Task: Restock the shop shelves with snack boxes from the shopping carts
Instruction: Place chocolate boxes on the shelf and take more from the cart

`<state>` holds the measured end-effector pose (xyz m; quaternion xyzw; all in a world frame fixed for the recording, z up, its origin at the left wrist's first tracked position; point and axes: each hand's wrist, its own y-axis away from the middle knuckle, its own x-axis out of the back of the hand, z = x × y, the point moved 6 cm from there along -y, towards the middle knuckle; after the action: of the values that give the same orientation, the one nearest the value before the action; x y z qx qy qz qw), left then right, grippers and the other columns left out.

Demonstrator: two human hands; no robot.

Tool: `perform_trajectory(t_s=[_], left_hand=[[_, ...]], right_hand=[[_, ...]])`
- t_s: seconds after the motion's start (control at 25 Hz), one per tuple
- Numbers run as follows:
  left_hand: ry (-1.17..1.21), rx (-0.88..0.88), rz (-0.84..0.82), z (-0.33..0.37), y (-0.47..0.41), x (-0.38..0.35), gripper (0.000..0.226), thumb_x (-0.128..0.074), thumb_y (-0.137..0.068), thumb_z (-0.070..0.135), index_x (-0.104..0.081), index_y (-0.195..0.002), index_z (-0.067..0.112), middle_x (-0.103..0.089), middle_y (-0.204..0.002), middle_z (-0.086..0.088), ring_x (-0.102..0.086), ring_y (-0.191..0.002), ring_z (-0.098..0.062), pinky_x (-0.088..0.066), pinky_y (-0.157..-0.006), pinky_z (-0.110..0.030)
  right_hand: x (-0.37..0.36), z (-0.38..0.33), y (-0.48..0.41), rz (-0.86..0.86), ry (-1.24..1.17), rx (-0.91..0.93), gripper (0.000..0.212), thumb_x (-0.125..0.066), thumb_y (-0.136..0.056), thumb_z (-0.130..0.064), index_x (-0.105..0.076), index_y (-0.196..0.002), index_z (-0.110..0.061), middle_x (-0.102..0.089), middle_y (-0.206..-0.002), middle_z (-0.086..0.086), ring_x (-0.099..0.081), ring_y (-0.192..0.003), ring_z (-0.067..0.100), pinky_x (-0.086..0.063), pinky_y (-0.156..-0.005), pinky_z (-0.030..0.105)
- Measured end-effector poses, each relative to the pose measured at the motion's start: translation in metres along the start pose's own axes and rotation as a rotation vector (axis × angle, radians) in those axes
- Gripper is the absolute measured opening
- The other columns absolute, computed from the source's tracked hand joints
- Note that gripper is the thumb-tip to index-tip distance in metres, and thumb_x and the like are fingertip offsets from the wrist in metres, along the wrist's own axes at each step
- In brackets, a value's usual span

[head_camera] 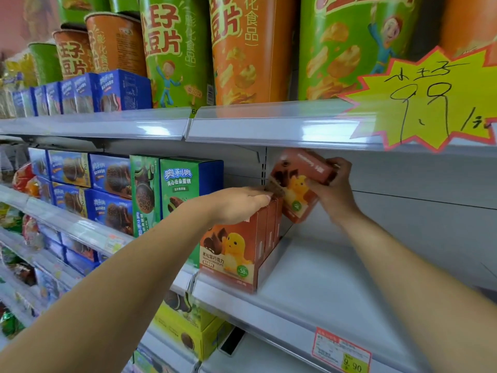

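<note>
Left hand point(242, 203): lies flat atop the row of truffle chocolate boxes point(234, 254) (all upright).
Right hand point(333, 189): grips a tilted chocolate box point(298, 181) behind the row.
Shelf point(322, 286): bears the row.

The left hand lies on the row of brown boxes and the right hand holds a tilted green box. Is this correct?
The colour is wrong. In the head view the tilted box in the right hand is brown, not green; the left hand lies on the row of brown boxes.
</note>
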<state>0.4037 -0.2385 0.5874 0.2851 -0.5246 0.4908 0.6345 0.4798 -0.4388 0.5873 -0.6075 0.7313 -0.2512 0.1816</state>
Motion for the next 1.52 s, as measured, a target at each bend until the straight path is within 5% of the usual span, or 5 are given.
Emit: perform_trajectory(t_s=[0.32,0.64,0.76,1.16,1.52], left_hand=[[-0.076,0.001,0.022,-0.009,-0.004,-0.002,0.048,-0.018,-0.107,0.043,-0.025,-0.154,0.036,-0.021,-0.162,0.012,-0.015,-0.149,-0.008,-0.011,-0.109,-0.021],[0.063,0.059,0.235,-0.004,0.01,0.008,0.046,-0.027,-0.107,0.038,-0.035,-0.151,0.029,-0.039,-0.155,0.003,-0.034,-0.142,-0.015,-0.025,-0.108,-0.026],[0.096,0.033,0.39,-0.002,0.039,0.022,0.044,-0.032,-0.107,0.033,-0.036,-0.15,0.033,-0.035,-0.156,0.011,-0.027,-0.142,-0.003,-0.016,-0.105,-0.019],[0.534,0.231,0.445,-0.119,0.242,-0.038,0.046,-0.043,-0.094,0.039,-0.053,-0.139,0.034,-0.054,-0.14,0.019,-0.044,-0.13,0.009,-0.031,-0.107,-0.01],[0.751,0.843,0.301,-0.281,0.451,-0.21,0.042,-0.051,-0.096,0.031,-0.057,-0.136,0.024,-0.055,-0.141,0.007,-0.049,-0.131,-0.008,-0.028,-0.119,-0.034]], right_hand=[[-0.068,0.039,0.006,-0.411,0.027,-0.283,0.024,-0.047,-0.1,-0.039,-0.043,-0.119,-0.025,-0.057,-0.115,0.01,-0.064,-0.086,0.023,-0.056,-0.066,0.036],[-0.069,0.051,0.01,-0.511,0.073,-0.331,0.05,-0.024,-0.102,-0.053,-0.03,-0.147,-0.033,-0.05,-0.14,0.002,-0.053,-0.123,0.024,-0.044,-0.103,0.043],[-0.054,0.022,0.009,-0.37,0.298,-0.121,0.048,-0.022,-0.105,-0.041,-0.036,-0.147,-0.023,-0.039,-0.152,0.001,-0.038,-0.138,0.019,-0.024,-0.116,0.031],[-0.09,-0.103,0.176,-0.134,0.203,0.802,0.027,-0.039,-0.099,-0.009,-0.064,-0.101,0.001,-0.054,-0.103,0.001,-0.053,-0.1,0.025,-0.039,-0.092,0.038],[-0.316,0.063,0.432,-1.022,0.216,0.302,0.023,-0.045,-0.1,-0.016,-0.061,-0.114,-0.008,-0.055,-0.109,0.002,-0.049,-0.104,0.013,-0.038,-0.09,0.022]])
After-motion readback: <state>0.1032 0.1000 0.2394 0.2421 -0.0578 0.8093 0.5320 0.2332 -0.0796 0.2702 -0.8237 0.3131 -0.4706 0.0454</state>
